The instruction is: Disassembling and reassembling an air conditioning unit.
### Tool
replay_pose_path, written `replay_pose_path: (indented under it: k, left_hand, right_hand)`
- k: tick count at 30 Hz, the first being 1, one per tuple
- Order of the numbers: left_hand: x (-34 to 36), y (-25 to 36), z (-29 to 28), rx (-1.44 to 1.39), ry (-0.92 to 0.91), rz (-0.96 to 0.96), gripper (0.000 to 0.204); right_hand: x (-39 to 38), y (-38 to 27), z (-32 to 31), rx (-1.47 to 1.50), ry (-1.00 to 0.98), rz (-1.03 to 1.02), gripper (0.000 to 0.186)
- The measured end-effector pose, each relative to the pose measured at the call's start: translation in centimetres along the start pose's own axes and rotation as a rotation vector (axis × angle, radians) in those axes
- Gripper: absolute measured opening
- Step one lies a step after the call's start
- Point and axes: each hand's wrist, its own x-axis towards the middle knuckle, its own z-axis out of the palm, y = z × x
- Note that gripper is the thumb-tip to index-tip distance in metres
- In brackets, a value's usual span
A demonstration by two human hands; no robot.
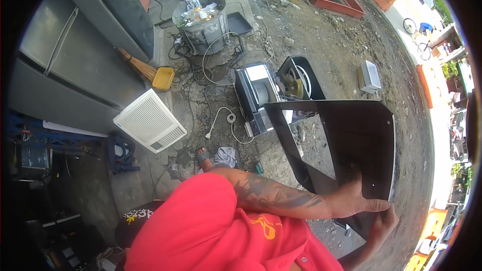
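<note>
A dark sheet-metal casing panel (359,135) with a large cut-out is tilted up in front of me. My left hand (354,200) is closed on its near right part, the tattooed forearm reaching across from the left. Beside it, my right hand (382,227) has its fingers pressed together at the panel's edge, close to my left thumb. Beyond the panel's far left corner stands an opened window air conditioner (257,90), its inner parts exposed. A white front grille (150,120) lies left of it.
A power cord (231,118) and hose lie on wet concrete. Farther off stand a rubbish-filled bin (203,32), a broom (138,66), a yellow dustpan (163,78) and a metal box (369,77). Grey refrigerators (75,45) line the left. A rag (225,155) lies near a sandalled foot (203,156).
</note>
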Motion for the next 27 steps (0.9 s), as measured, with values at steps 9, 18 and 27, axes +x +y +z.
replay_pose_path:
  k: [9,18,27]
  left_hand:
    - [16.7,-12.4,15.9,0.054,0.204,-0.529,0.087]
    - [19.5,-11.2,13.1,-0.14,0.116,-0.455,0.044]
    - [23.1,-7.2,2.3,-0.322,-0.052,-0.203,0.035]
  right_hand:
    - [-9.0,15.6,2.7,-0.308,0.244,0.217,0.024]
    - [-4.3,21.2,0.2,0.596,0.009,0.529,0.092]
    - [15.9,31.4,3.9,0.515,-0.649,0.291,0.099]
